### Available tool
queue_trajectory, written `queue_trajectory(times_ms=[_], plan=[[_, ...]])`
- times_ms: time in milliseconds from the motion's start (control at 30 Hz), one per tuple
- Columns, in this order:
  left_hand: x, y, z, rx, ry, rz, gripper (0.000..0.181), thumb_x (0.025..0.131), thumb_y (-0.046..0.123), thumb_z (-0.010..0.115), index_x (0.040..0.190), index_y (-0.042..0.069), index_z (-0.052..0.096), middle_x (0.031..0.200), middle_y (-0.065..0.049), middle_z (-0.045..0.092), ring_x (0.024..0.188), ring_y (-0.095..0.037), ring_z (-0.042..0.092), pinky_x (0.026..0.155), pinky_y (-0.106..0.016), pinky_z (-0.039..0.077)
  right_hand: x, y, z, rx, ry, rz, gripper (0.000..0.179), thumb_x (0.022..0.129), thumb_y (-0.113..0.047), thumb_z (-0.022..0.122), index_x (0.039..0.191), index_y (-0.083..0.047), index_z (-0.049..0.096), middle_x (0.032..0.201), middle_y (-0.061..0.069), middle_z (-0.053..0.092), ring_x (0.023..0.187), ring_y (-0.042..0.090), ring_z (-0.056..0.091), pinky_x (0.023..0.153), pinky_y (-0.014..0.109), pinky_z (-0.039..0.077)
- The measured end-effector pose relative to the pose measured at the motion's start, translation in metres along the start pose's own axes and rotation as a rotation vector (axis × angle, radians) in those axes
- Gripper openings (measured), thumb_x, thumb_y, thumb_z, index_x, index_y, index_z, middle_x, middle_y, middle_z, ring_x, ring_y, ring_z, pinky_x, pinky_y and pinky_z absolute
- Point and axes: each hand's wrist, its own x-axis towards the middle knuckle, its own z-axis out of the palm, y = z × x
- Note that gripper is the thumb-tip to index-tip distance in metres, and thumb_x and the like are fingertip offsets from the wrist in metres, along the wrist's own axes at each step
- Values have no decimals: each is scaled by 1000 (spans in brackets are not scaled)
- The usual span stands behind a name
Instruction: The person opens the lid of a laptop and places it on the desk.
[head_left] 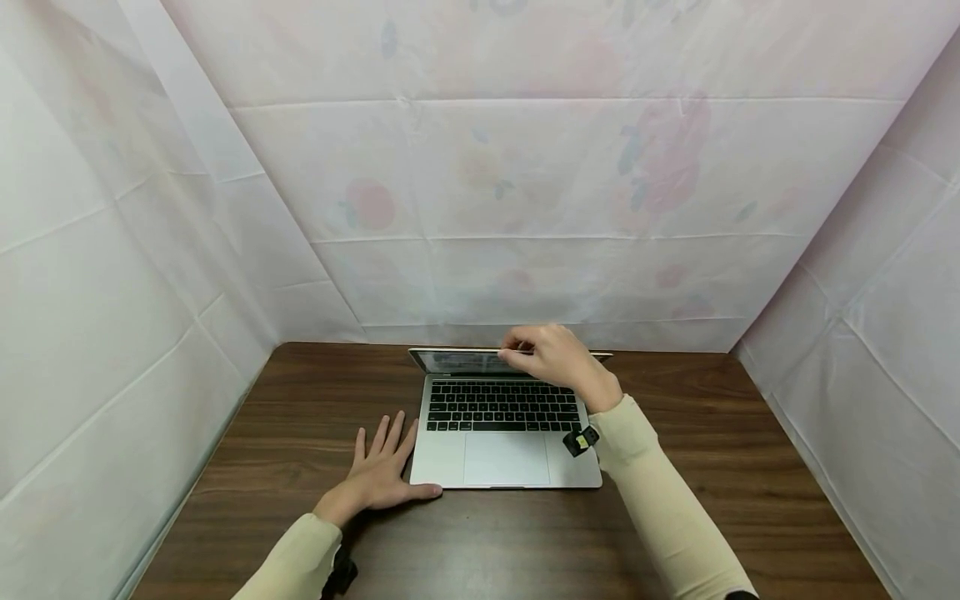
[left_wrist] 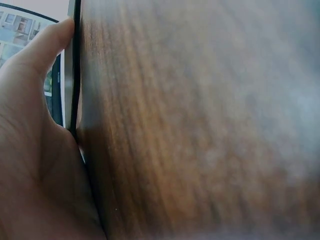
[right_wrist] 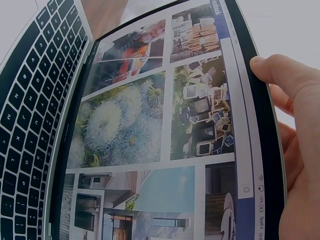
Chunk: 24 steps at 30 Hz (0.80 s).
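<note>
A silver laptop (head_left: 439, 458) with black keys lies on the wooden table, its lid (head_left: 457, 361) raised at an angle. My right hand (head_left: 553, 360) pinches the lid's top edge, thumb on the screen side and fingers curled behind. Pictures glow on the lit screen (right_wrist: 125, 115) in the right wrist view. My left hand (head_left: 382, 479) is spread at the laptop's front left corner, palm side down. Its thumb (left_wrist: 47, 45) lies against the front edge of the base, and the other fingers extend along the left side.
The brown wooden table (head_left: 300, 433) carries the laptop near its back edge. White printed cloth (head_left: 525, 208) hangs behind the table, with more white sheeting (head_left: 97, 292) on the left and right sides. Small black devices (head_left: 581, 441) are strapped at both wrists.
</note>
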Motion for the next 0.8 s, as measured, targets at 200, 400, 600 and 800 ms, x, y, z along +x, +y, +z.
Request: queue_trajectory(times_ms=[200,400,600,800], plan=[[0,1,0,3,-9,-3,125,77,88,59,168,17,10,174,-16,-1,160,-43,-5,120,-71,-10,1,1,-1,1,-1,0,16,103,-32,65,100,-22,77,86,-8,75,78,5,69,70,30,58],[1,-1,2,-3,1,2,125,77,88,60,168,17,11,174,-16,-1,160,-42,-5,119,-71,-11,3,1,-2,-2,-7,3,17,104,-32,64,102,-21,77,89,-6,76,79,7,70,72,31,58],[-1,0,0,-2,-6,-3,126,77,88,61,168,17,10,174,-16,-1,160,-43,-4,120,-71,-10,5,0,-5,1,-17,17,18,104,-31,64,104,-19,78,91,-4,76,80,9,71,73,32,58],[-1,0,-1,7,-8,-7,125,77,89,59,168,18,9,174,-15,-2,160,-42,-5,120,-71,-10,6,1,-6,-2,-13,5,18,104,-30,64,104,-18,78,91,-3,76,80,9,70,72,32,58]])
